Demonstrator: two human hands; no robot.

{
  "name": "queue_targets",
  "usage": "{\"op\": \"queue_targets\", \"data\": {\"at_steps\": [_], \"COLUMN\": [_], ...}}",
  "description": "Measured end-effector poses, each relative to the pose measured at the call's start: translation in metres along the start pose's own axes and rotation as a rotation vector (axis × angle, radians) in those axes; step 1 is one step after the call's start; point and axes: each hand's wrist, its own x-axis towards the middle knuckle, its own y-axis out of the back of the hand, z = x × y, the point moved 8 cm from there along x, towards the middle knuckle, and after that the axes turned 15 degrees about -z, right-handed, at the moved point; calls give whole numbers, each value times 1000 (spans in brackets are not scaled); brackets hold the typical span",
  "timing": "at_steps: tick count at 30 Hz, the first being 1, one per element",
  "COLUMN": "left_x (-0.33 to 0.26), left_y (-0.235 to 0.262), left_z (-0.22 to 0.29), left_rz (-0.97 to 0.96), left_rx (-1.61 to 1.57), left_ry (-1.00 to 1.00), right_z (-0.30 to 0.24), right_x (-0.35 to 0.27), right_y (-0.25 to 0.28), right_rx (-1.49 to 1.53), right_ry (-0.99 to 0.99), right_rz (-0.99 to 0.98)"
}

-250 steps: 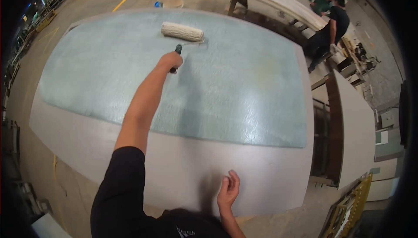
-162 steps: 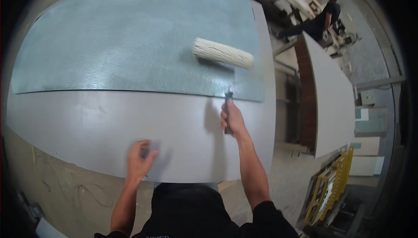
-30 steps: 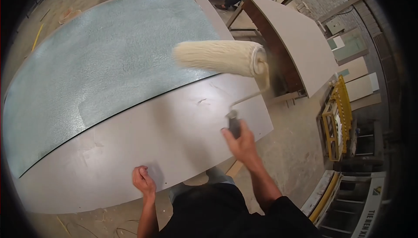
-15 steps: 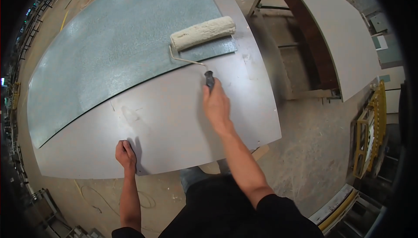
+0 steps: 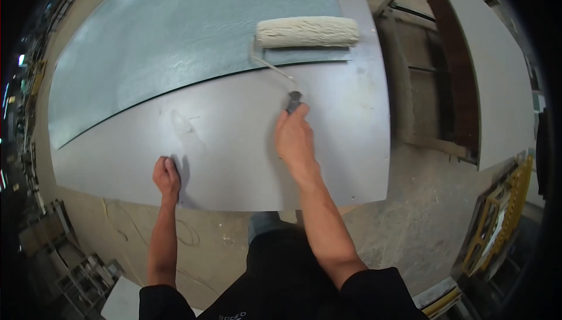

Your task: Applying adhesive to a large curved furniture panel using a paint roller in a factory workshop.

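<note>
My right hand (image 5: 295, 142) is wrapped round the dark handle of a paint roller (image 5: 307, 32). The roller's cream, fuzzy sleeve lies across the right end of a grey-green sheet (image 5: 193, 24), close to its near edge. A wet-looking sheen covers parts of that sheet. Beneath it spreads a larger pale grey tabletop (image 5: 234, 127), with a faint smear left of its middle. My left hand (image 5: 167, 178) is closed in a fist and rests near the tabletop's front edge. Whether anything is inside that fist is hidden.
To the right stands another table (image 5: 497, 68) with a pale top, a brown side and an open frame below. A yellow metal frame (image 5: 497, 220) is at the lower right. Cords (image 5: 187, 235) trail over the concrete floor (image 5: 404, 220) near my legs.
The roller has turned from a slant to nearly level and shifted toward the sheet's right end. My view has tilted, too. My left fist keeps its place near the tabletop's front edge.
</note>
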Motion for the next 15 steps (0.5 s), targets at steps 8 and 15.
{"op": "queue_targets", "data": {"at_steps": [8,15], "left_x": [3,-3], "left_y": [-3,5], "left_z": [5,-3], "left_rz": [0,-9], "left_rx": [-26,-86], "left_ry": [-50,-60], "right_z": [5,17], "right_x": [-14,-30], "right_y": [2,-11], "right_rx": [-100,-60], "right_ry": [-85,-32], "right_rz": [-6,8]}}
